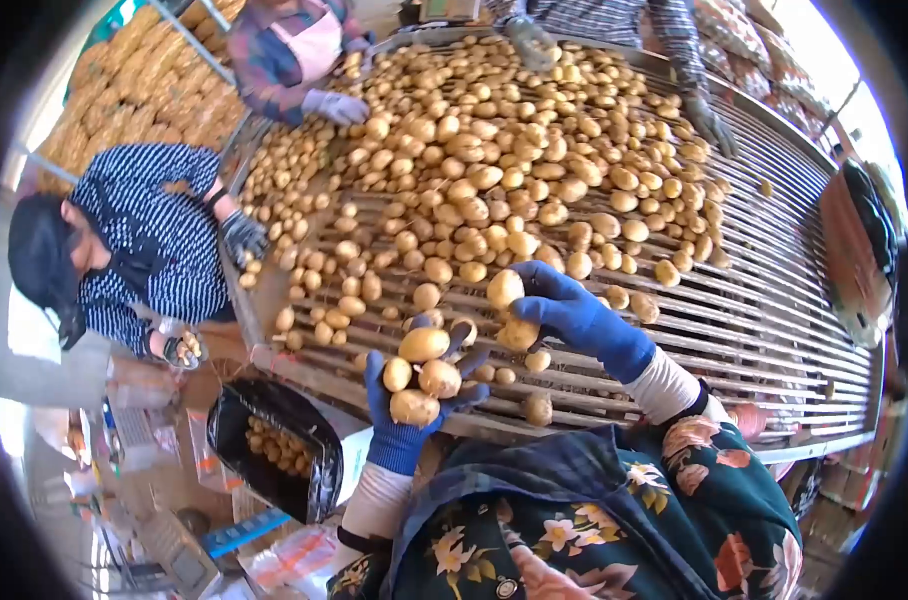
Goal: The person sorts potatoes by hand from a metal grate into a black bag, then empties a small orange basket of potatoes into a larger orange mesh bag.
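Note:
My left hand (399, 437), in a blue glove, is palm up with its fingers curled around several potatoes (424, 345). My right hand (589, 322), gloved in the same blue, grips a pale round potato (505, 289) between thumb and fingers, and a second potato (518, 334) sits just below it at the fingertips. Both hands are over the near edge of a slatted metal table (774, 325). Beyond them spreads a large heap of loose potatoes (474, 180).
A box lined with black plastic (324, 475) holds potatoes at lower left. A person in a striped top (149, 235) works at the left side, and two other people stand at the far edge. Full sacks (139, 90) are stacked behind, and a bundle (854, 255) rests at right.

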